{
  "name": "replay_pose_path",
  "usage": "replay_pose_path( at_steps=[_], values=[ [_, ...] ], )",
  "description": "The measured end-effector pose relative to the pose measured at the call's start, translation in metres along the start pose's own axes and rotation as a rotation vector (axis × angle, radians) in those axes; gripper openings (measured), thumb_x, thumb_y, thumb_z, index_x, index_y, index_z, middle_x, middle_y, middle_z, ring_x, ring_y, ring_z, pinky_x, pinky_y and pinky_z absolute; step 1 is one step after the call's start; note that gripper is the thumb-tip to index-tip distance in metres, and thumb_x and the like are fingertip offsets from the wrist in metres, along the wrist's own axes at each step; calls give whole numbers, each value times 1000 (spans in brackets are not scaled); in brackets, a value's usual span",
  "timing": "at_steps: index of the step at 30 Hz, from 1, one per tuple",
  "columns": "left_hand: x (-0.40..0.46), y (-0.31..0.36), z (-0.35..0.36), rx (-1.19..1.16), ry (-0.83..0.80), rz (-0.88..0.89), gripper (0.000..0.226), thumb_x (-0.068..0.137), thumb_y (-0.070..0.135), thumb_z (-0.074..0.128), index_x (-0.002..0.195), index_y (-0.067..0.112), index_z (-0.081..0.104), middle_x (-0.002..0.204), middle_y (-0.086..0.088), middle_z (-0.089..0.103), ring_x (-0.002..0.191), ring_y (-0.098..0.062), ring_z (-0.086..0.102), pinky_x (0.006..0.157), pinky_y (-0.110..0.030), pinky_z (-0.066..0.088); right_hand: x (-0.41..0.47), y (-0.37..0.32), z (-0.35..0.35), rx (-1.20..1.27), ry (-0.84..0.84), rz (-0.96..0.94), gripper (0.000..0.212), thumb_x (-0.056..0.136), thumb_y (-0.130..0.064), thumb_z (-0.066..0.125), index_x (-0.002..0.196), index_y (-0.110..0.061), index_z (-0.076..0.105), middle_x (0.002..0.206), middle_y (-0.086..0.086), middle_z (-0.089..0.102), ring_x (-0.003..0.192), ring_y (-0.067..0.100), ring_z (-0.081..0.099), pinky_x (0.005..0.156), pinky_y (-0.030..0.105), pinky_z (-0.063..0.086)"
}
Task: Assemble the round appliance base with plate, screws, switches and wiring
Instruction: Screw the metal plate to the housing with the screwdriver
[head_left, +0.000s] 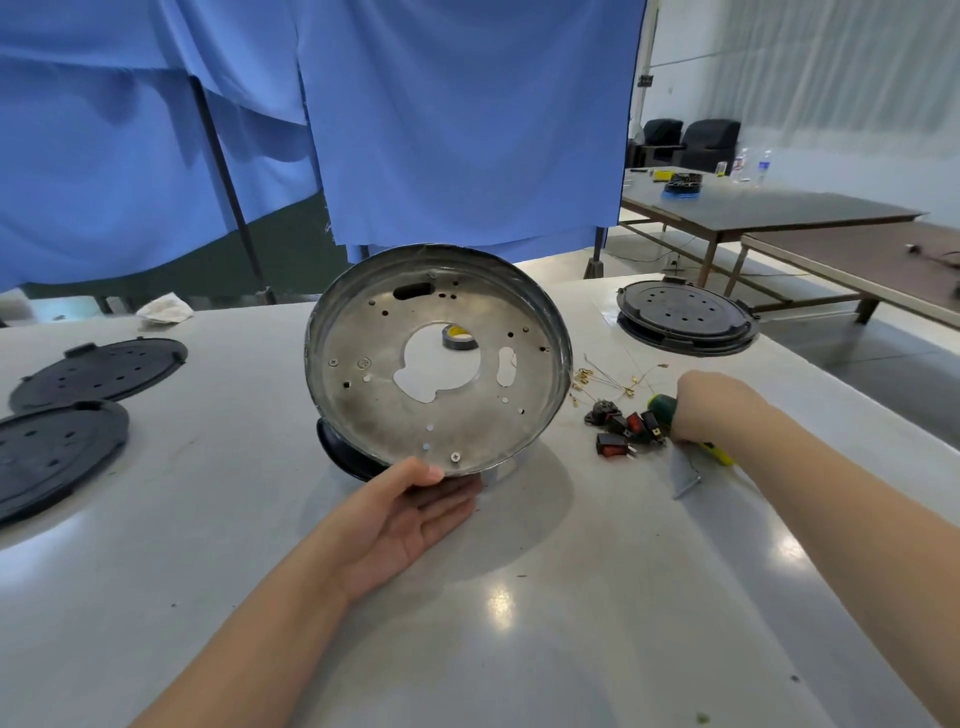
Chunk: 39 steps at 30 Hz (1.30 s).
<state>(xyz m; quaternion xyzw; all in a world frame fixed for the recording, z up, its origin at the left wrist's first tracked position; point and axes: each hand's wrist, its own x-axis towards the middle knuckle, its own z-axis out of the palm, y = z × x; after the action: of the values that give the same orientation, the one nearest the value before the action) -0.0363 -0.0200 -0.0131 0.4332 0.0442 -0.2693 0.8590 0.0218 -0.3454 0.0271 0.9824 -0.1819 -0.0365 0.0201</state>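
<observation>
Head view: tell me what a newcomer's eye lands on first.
The round metal base, tipped up on edge at the table's centre with its holed inside facing the camera, held at its lower rim by the left hand. To its right, the right hand grips a green-and-yellow screwdriver beside the red-and-black switches and thin wires.

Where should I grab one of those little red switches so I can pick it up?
Probably pinch the near red switch by its black body's two long sides, coming from above. It lies flat on the table, a little apart from the others, with metal prongs poking out one end.
</observation>
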Motion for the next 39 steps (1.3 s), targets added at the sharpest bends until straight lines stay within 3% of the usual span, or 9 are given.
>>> replay_pose_path(
  at_steps=[8, 12, 16, 21, 24, 27, 32, 34, 39],
  values=[
    [1, 1, -1, -12, -23, -5, 65, 57, 7, 74, 118, -7, 59, 124, -26, 63, 115, -32, 64, 92, -42, 55, -22, -9, -14, 0, 105, -5, 33, 86, -15, 59, 118, -16, 52, 106, 8, 56, 98, 29, 57, 71, 32, 44],
    [-2, 2, 2, -25, -20, -2, 58, 56, 6, 73, 111, -6, 63, 123, -27, 64, 113, -33, 65, 90, -42, 56, -38, -27, -36, 97, 324, -111, 39, 91, -18, 58, 128, -18, 47, 113, 13, 50, 103, 31, 52, 78, 40, 46],
    [-4, 3, 6, -20, 12, 7, 63, 53, 7, 74, 113, -5, 63, 122, -26, 65, 110, -33, 66, 88, -40, 57, -57, -41, -64, 447, 613, -321, 43, 92, -22, 60, 132, -14, 45, 119, 11, 55, 102, 30, 56, 82, 42, 47],
    [-7, 4, 7, -26, 25, 10, 47, 61, 4, 68, 108, -3, 66, 120, -25, 66, 109, -32, 67, 87, -38, 58, -79, -45, -102, 1100, 757, -479, 39, 89, -25, 65, 124, -14, 53, 108, -3, 60, 95, 15, 61, 82, 27, 50],
    [-8, 6, 8, -30, 26, -15, 45, 66, 6, 64, 110, -6, 65, 121, -26, 65, 110, -33, 66, 87, -37, 58, -92, -58, -108, 1480, 692, -581, 39, 91, -16, 61, 127, -12, 47, 110, 7, 64, 92, 20, 69, 83, 35, 57],
    [-11, 7, 10, -38, 13, -42, 41, 67, 6, 64, 106, -7, 68, 120, -28, 65, 112, -33, 66, 88, -38, 58, -102, -79, -106, 1712, 511, -727, 46, 95, -5, 54, 135, -11, 34, 104, 12, 65, 85, 21, 72, 74, 30, 58],
    [-13, 6, 15, -54, 23, -64, 57, 66, -4, 65, 121, -15, 58, 119, -29, 65, 110, -33, 66, 84, -35, 59, -101, -108, -99, 1641, 292, -890, 45, 96, 2, 47, 134, -17, 33, 111, 16, 63, 92, 19, 70, 76, 26, 56],
    [-12, 6, 16, -56, 38, -60, 62, 63, 3, 64, 122, -16, 57, 120, -29, 65, 111, -33, 65, 85, -35, 58, -100, -114, -96, 1608, 250, -918, 47, 96, 4, 45, 136, -15, 32, 113, 21, 60, 91, 21, 70, 78, 28, 56],
    [-10, 7, 16, -74, 72, -61, 64, 64, 9, 61, 123, -16, 56, 122, -29, 63, 116, -34, 62, 87, -35, 57, -97, -113, -97, 1545, 284, -974, 46, 97, 4, 44, 136, -17, 30, 112, 20, 58, 91, 19, 69, 78, 26, 55]
  ],
)
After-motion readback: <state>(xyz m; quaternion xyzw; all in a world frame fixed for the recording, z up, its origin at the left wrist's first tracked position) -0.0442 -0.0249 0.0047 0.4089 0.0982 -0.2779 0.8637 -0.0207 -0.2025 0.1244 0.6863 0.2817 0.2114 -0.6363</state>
